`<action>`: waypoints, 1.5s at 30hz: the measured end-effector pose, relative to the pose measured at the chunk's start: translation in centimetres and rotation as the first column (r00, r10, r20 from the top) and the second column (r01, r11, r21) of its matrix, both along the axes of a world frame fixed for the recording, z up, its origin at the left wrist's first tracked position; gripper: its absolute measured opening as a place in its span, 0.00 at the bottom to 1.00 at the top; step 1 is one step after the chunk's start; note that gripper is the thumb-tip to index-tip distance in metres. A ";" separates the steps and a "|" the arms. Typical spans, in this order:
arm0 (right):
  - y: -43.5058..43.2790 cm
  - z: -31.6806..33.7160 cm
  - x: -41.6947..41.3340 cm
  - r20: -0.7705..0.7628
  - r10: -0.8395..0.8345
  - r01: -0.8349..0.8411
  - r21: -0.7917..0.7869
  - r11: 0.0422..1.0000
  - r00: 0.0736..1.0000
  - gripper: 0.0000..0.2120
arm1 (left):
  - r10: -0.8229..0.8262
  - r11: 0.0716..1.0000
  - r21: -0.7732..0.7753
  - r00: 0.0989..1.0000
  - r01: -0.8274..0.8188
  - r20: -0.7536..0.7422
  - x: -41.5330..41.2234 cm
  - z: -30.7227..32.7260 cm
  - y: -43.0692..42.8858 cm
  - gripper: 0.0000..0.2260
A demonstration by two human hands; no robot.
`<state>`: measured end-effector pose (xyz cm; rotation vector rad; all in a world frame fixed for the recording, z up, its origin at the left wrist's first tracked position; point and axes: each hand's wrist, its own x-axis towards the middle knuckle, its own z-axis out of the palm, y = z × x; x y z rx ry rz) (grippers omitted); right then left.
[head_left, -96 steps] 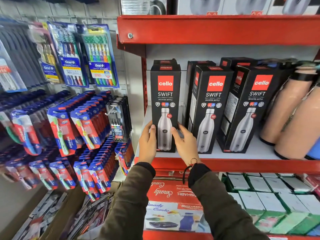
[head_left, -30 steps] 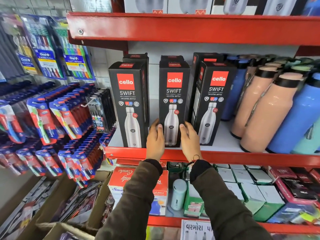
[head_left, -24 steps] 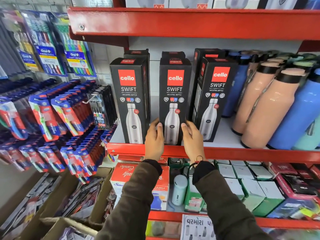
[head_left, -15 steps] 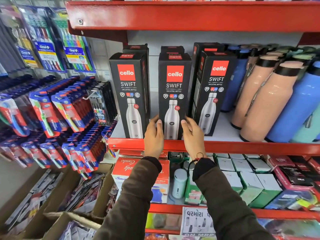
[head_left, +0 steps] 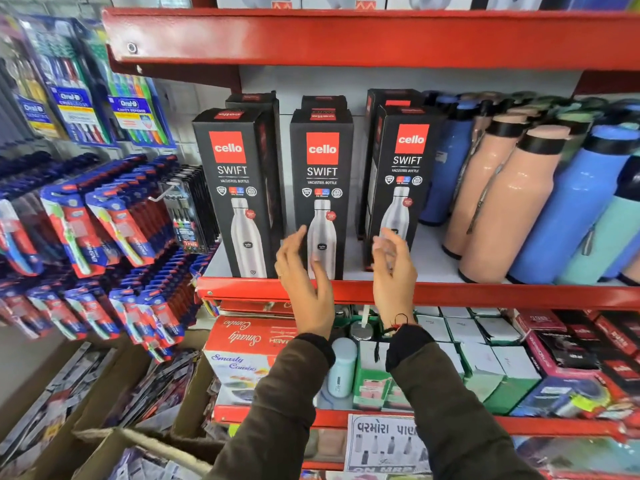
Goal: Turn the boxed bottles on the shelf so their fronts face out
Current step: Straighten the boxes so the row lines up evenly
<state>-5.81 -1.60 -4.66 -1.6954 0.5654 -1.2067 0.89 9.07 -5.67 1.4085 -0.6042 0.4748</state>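
The boxes look like matt black card with a faint sheen, each printed with a steel-looking bottle. The shelf is glossy red painted metal. The loose bottles are smooth and satiny. The toothbrush packs are shiny clear plastic over card, and the sleeves are dull olive cloth.

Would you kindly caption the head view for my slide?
Both open hands, left hand and right hand, hover beside the middle boxed bottle.

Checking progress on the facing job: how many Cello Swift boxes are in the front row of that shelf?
3: left box, middle box between the open hands, and right box, which is angled. More black boxes stand behind them, partly hidden.
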 end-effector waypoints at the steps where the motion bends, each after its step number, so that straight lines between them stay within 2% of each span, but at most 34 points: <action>1: -0.6 0.1 -0.4 0.027 -0.036 0.036 -0.007 0.999 0.999 0.15 | 0.003 1.000 0.021 0.999 -0.004 0.043 -0.4 0.1 -0.5 0.18; 5: -4.2 0.2 -1.5 0.081 -0.123 0.123 0.009 0.992 0.989 0.20 | -0.143 0.988 0.082 0.972 0.129 0.184 -2.4 1.0 -3.6 0.19; 9: -7.5 0.3 -1.6 -0.009 -0.063 0.063 0.044 0.997 0.998 0.26 | -0.319 0.944 0.155 0.929 0.293 0.189 -3.6 1.6 -7.2 0.22; 11: -9.0 0.2 -1.2 -0.078 -0.015 0.018 0.047 0.999 0.997 0.27 | -0.320 0.938 0.175 0.942 0.300 0.104 -3.5 1.8 -8.8 0.23; 14: -10.4 0.0 -0.7 -0.148 0.107 -0.099 0.058 0.993 0.983 0.24 | -0.314 0.927 0.174 0.942 0.332 -0.123 -2.8 2.2 -10.9 0.24; 17: -10.9 -0.4 -0.4 -0.171 0.183 -0.179 0.039 0.983 0.968 0.19 | -0.339 0.913 0.099 0.870 0.397 -0.359 -2.0 2.5 -12.2 0.24; 19: -11.2 -0.5 -0.3 -0.167 0.184 -0.180 0.040 0.983 0.969 0.18 | -0.332 0.915 0.073 0.842 0.398 -0.426 -1.7 2.4 -12.5 0.22; 23: -11.5 -0.8 -0.4 -0.174 0.157 -0.153 0.037 0.988 0.972 0.20 | -0.300 0.929 0.062 0.841 0.365 -0.451 -1.1 2.1 -12.4 0.20; 28: -11.2 -1.0 -1.2 -0.169 0.156 -0.151 0.044 0.988 0.973 0.21 | -0.216 0.951 0.115 0.880 0.288 -0.423 -1.2 1.6 -11.7 0.17; 38: -9.6 -0.8 -4.0 -0.174 0.209 -0.208 0.026 0.978 0.962 0.18 | -0.168 0.962 0.143 0.914 0.234 -0.369 -3.2 0.8 -9.7 0.18; 45: -8.9 -0.7 -4.9 -0.194 0.187 -0.193 -0.012 0.981 0.963 0.16 | -0.158 0.957 0.173 0.917 0.234 -0.366 -4.1 1.2 -8.9 0.19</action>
